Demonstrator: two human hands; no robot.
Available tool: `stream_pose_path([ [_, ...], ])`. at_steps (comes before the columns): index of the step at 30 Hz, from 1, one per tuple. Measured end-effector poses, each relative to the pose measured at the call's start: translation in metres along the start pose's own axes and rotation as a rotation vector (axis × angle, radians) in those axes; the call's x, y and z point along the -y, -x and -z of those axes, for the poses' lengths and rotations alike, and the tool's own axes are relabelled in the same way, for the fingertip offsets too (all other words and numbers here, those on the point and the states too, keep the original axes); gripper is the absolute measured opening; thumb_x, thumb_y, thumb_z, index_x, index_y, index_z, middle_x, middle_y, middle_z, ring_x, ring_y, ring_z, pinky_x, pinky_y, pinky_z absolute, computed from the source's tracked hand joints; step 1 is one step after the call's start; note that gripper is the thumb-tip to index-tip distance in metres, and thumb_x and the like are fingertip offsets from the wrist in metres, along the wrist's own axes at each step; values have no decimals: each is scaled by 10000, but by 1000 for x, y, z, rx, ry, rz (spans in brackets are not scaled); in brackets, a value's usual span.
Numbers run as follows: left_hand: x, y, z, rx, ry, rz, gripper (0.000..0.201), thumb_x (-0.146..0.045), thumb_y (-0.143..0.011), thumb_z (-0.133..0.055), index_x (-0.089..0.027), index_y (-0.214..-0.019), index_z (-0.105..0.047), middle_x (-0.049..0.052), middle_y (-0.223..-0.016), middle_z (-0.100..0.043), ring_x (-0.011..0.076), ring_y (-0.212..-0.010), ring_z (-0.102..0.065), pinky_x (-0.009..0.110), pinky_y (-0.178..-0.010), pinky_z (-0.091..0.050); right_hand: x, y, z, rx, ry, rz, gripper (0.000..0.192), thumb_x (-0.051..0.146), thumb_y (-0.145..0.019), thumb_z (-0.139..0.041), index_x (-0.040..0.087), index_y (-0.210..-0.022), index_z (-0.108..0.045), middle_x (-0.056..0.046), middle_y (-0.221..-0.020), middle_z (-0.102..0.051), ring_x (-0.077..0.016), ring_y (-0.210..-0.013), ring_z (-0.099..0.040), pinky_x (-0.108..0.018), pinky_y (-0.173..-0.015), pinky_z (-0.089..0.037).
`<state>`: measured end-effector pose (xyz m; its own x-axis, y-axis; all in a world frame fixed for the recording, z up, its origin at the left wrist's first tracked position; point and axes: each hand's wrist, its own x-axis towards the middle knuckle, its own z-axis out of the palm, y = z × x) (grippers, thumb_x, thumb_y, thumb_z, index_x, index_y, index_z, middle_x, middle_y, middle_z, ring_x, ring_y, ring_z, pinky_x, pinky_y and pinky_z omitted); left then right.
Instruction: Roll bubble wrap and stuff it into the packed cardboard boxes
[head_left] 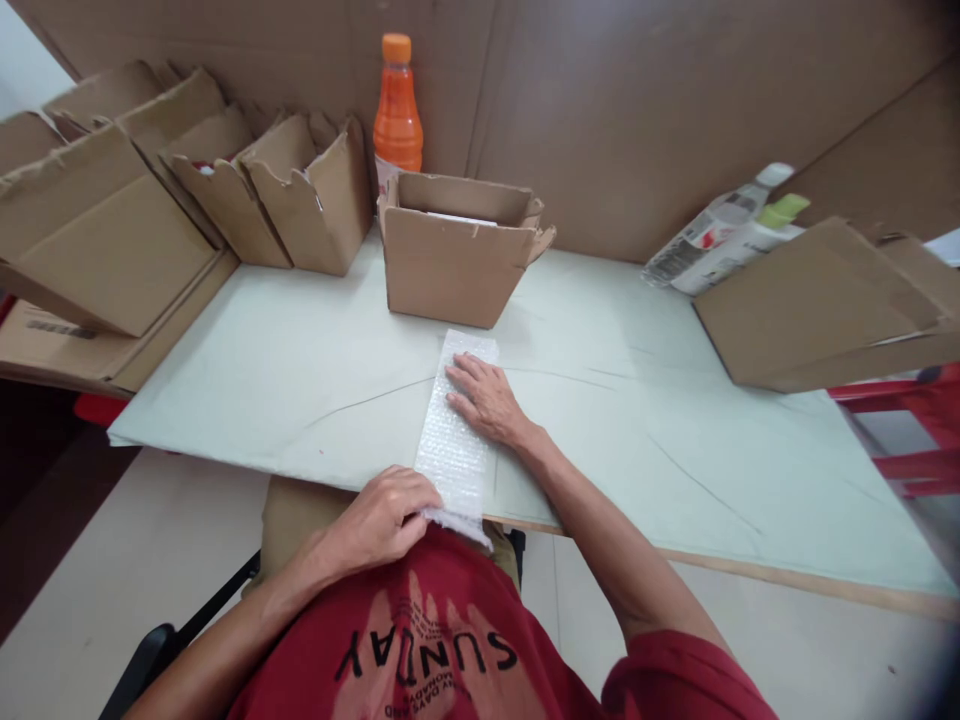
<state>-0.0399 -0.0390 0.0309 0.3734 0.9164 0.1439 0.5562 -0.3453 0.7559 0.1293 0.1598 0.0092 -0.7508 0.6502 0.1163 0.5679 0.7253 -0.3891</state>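
Observation:
A narrow strip of bubble wrap (pixel 454 445) lies lengthwise on the pale table, its near end hanging past the front edge close to my shirt. My left hand (pixel 394 510) grips the near left corner of it, thumb and fingers pressed together. Flat on the far part of the wrap rests my right hand (pixel 484 397), fingers stretched out and a little apart. Just beyond the strip stands an open cardboard box (pixel 450 265) with a white edge showing inside.
Several cardboard boxes (pixel 322 210) stand at the left. Behind the middle box is an orange bottle (pixel 397 120). At the right, a clear bottle (pixel 709 235) and a white bottle with a green cap (pixel 739 255) lean near another cardboard box (pixel 810 310). A red stool (pixel 907 420) is beyond the table's right edge.

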Motion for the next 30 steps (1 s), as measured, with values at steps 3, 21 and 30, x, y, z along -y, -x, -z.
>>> stream_pose_path([
  [3,1,-10,4,-60,33,91,235,-87,-851,-515,-193,-944,-703,45,-896,-738,193,-853,-671,301,-811,-496,7,23,20,-110,-349,-63,414,458,-1016,-446,236,-1313,-629,-90,-1471,-546,-270,-1403,-447,-487,-1163,-329],
  [21,35,-57,-4,-107,-311,314,613,-155,-845,-628,-164,-1433,-453,114,-1173,-686,259,-1030,-674,405,-913,-556,35,100,-13,-161,-101,-229,389,177,-884,-556,164,-1270,-602,-4,-754,-685,-187,-689,-623,-354,-752,-427],
  [30,19,-26,7,-291,-318,-23,406,-115,-879,-589,-202,-1274,-553,128,-1241,-610,279,-1170,-564,458,-995,-497,45,116,1,-369,-84,-142,304,260,-966,-590,172,-1256,-567,-12,-790,-667,-177,-701,-607,-336,-723,-433],
])
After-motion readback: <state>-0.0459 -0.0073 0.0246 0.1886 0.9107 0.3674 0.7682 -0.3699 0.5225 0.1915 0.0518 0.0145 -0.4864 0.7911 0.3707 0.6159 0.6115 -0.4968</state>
